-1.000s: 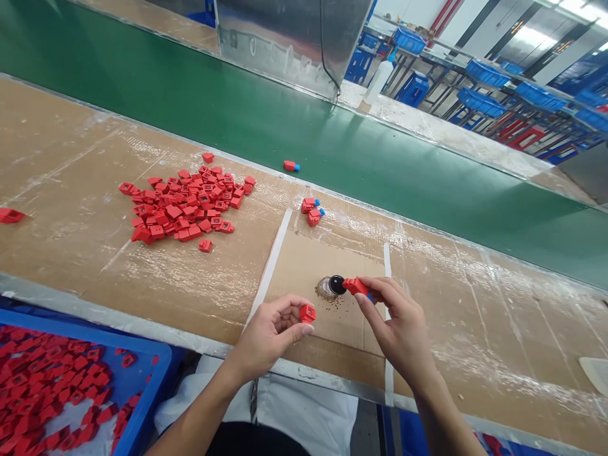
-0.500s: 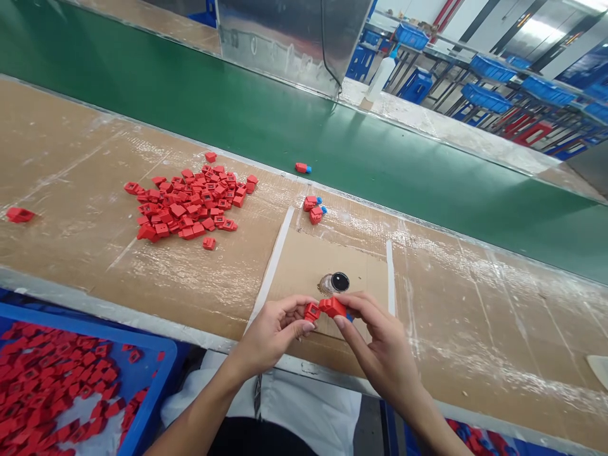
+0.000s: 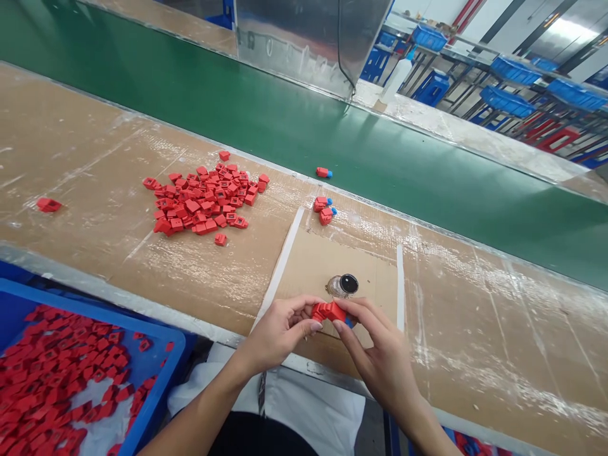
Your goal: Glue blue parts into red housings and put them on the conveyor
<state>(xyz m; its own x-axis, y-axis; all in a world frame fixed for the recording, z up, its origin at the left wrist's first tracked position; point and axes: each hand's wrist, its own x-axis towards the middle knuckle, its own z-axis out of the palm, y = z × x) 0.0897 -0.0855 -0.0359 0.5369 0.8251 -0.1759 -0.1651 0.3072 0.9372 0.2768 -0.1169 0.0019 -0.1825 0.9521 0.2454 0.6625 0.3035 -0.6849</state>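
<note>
Close to the table's front edge, my left hand (image 3: 289, 326) pinches a small red plastic block (image 3: 318, 311) between thumb and fingers. My right hand (image 3: 375, 335) grips a larger red plastic piece (image 3: 335, 311) with a bit of blue at its right end. The two red parts touch, end against end; my fingers hide where they meet. Just beyond my hands, a small round pot with a black top (image 3: 349, 284) stands on a cardboard sheet (image 3: 308, 266).
A heap of red blocks (image 3: 204, 199) lies to the left. Several red-and-blue pieces (image 3: 323, 204) sit near the green conveyor belt (image 3: 266, 107), one on its edge. At lower left a blue crate (image 3: 175, 354) holds many red blocks. A white bottle (image 3: 398, 79) stands across the belt.
The small red block and the larger red piece were slightly apart and have come together. My view has shifted a little to the left.
</note>
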